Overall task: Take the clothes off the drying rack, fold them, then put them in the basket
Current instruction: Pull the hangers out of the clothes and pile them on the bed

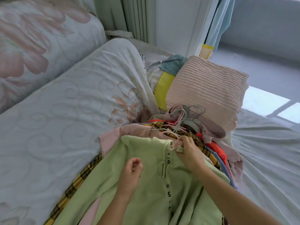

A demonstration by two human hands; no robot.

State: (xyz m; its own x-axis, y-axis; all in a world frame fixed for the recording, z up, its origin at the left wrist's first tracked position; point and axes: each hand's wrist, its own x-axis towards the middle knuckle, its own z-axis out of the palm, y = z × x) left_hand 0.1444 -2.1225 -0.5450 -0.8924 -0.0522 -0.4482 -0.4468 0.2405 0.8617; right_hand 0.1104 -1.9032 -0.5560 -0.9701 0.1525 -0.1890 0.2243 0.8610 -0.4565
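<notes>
While left fingers (136, 161) loosely curled, empty, right fingers (180, 153) tight on collar edge of green top (146, 184)

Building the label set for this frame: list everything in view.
green top: 1, light green, top of the pile
plaid garment: 1, yellow-black, under the green top
pink top: 1, pink, under the green top, upper left
red garment: 1, red, right side of the pile
hangers: several, pink and grey, bunched at the pile's far end
blanket: 1, pink ribbed, folded, behind the hangers
yellow cloth: 1, yellow, left of the blanket
quilt: 1, white floral, left
curtain: 1, pale green, back
left hand: 1, loosely curled, over the green top, holds nothing
right hand: 1, pinches the green top's collar
</notes>
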